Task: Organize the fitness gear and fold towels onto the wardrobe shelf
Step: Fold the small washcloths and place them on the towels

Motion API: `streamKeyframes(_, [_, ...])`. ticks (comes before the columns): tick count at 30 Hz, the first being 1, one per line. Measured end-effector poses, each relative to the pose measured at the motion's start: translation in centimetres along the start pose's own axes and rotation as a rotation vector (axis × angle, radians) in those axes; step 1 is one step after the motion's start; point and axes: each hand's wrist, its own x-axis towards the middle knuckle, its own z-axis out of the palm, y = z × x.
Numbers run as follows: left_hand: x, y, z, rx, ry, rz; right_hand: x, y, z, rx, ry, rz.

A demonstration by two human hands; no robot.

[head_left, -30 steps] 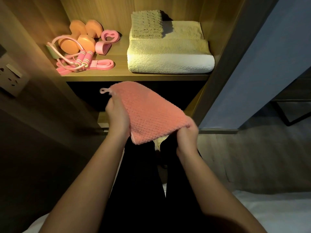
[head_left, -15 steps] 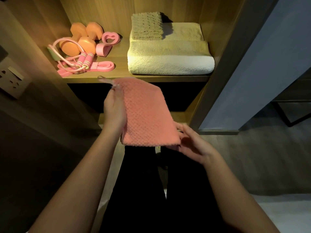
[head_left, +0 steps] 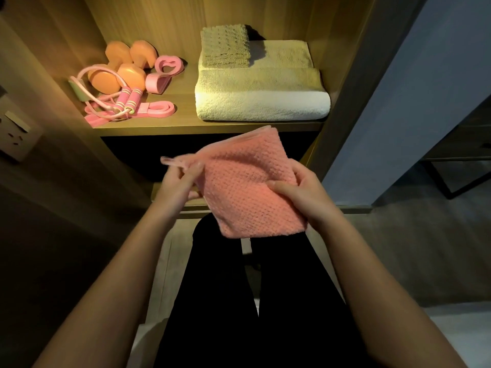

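Both hands hold a folded pink waffle towel [head_left: 247,189] in front of the wardrobe, below the shelf [head_left: 212,127]; the left hand [head_left: 178,184] pinches its left edge by the hanging loop; the right hand [head_left: 300,192] grips the right edge, thumb on top. On the shelf, orange dumbbells [head_left: 125,67] and a pink jump rope [head_left: 125,102] sit left; a small grey towel [head_left: 225,46] lies atop a large folded towel [head_left: 263,102] right.

Wall socket [head_left: 16,131] sits on the wood panel at your far left, its plate tilted in this view. Blue-grey wall [head_left: 398,115] runs up your right side. Beyond it there's a black metal frame [head_left: 451,187] standing on the grey floor [head_left: 398,256]. Your black trousers [head_left: 225,301] fill the lower centre. White bedding [head_left: 457,338] shows at bottom right.
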Motion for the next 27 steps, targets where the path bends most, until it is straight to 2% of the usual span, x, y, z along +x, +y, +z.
streamKeyframes(3, [0.2, 1.6, -1.3, 0.303, 0.06, 0.254, 0.2, -1.3, -0.9, -0.315, -0.086, -0.143])
streamKeyframes(5, [0.0, 3.7, -0.9, 0.505, -0.085, 0.453, 0.5, -2.2, -0.9, -0.517, -0.146, -0.217])
streamKeyframes(7, [-0.3, 5.7, 0.4, 0.776, -0.31, 0.598, 0.9, -3.3, -0.5, -0.681, -0.205, -0.261])
streamKeyframes(9, [-0.4, 6.6, 1.8, 1.012, -0.423, 0.655, 1.1, -4.3, -0.2, -0.819, -0.25, -0.282])
streamKeyframes(11, [-0.2, 7.0, 2.1, 1.121, -0.373, 0.646, 1.3, -5.0, -0.5, -0.921, -0.255, -0.29])
streamKeyframes(15, [0.2, 6.9, 1.2, 0.954, -0.304, 0.517, 1.8, -5.5, -2.3, -0.965, -0.247, -0.223])
streamKeyframes(21, [0.4, 6.8, 0.8, 0.748, -0.298, 0.396, 1.8, -5.5, -3.7, -0.832, -0.297, -0.178])
streamKeyframes(25, [0.7, 7.2, 0.8, 0.687, -0.319, 0.402, 1.9, -5.5, -4.5, -0.878, -0.346, -0.127])
streamKeyframes(27, [0.8, 7.5, 1.4, 0.693, -0.361, 0.448, 2.2, -5.6, -3.7, -0.93, -0.379, -0.178])
